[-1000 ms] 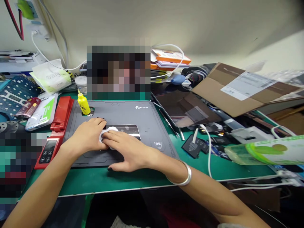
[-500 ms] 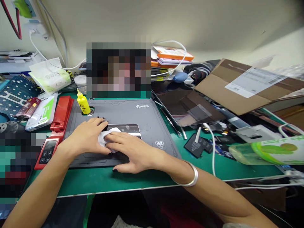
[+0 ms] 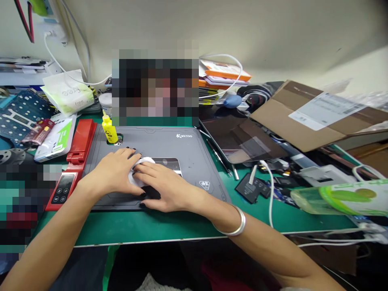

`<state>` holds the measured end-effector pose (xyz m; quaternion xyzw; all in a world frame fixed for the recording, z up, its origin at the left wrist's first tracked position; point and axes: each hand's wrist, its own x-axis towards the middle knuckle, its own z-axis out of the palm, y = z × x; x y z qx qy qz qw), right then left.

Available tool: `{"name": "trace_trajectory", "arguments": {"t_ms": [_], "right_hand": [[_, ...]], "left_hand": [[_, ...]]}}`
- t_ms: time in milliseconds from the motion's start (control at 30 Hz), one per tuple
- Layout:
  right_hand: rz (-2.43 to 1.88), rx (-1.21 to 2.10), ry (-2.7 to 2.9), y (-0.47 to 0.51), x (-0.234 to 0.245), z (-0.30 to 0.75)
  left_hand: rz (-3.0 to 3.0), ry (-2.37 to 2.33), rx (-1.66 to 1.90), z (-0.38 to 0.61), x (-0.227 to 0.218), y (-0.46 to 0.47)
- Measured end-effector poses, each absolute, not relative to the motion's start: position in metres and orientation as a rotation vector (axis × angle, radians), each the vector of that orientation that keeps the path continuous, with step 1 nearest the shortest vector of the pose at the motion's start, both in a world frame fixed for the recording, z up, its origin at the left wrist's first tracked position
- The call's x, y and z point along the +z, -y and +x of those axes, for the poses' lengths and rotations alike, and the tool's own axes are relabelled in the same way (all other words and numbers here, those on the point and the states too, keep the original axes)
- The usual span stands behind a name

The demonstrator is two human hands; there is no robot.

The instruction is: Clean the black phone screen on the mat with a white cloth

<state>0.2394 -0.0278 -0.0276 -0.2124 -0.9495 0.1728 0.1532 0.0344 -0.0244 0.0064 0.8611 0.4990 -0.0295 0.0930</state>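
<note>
Both hands rest on a grey work mat (image 3: 169, 141) in front of me. A dark glossy phone (image 3: 169, 165) lies flat on the mat. My left hand (image 3: 113, 171) lies over the phone's left end, fingers stretched out and pressing down. My right hand (image 3: 165, 186) presses a small white wipe (image 3: 140, 163) onto the phone with its fingers laid flat; a silver bangle (image 3: 235, 224) circles that wrist. Most of the phone's left part is hidden under the hands.
A yellow bottle (image 3: 109, 129) stands at the mat's back left. Red tools (image 3: 79, 143) lie left of the mat. A dark tablet (image 3: 239, 139), a cardboard box (image 3: 306, 115), white cables (image 3: 269, 190) and small parts crowd the right. A green mat (image 3: 169, 226) covers the desk.
The right hand with the wipe has shifted slightly back and forth over the phone's left end. The left hand has stayed in place. The camera view tilted a little.
</note>
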Motion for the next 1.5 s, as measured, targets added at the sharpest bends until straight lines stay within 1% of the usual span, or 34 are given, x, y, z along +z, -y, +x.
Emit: {"name": "trace_trajectory", "arguments": {"t_ms": [267, 700, 900, 1067, 1333, 1500], "right_hand": [[-0.584, 0.514, 2.723, 0.029, -0.024, 0.236], [-0.750, 0.415, 2.693, 0.020, -0.018, 0.243], [-0.885, 0.387, 2.730, 0.020, -0.012, 0.250], [-1.019, 0.314, 2.713, 0.027, -0.010, 0.254], [-1.130, 0.174, 2.751, 0.033, -0.010, 0.257], [-1.248, 0.100, 2.773, 0.031, -0.007, 0.259]], "left_hand": [[2.533, -1.515, -0.076, 0.036, 0.007, 0.025], [2.571, -1.484, -0.060, 0.032, 0.003, 0.022], [2.575, -1.505, -0.111, 0.033, 0.004, 0.022], [2.550, -1.557, -0.109, 0.036, 0.005, 0.022], [2.559, -1.589, -0.219, 0.036, 0.005, 0.020], [2.556, -1.594, -0.200, 0.037, 0.007, 0.020]]}}
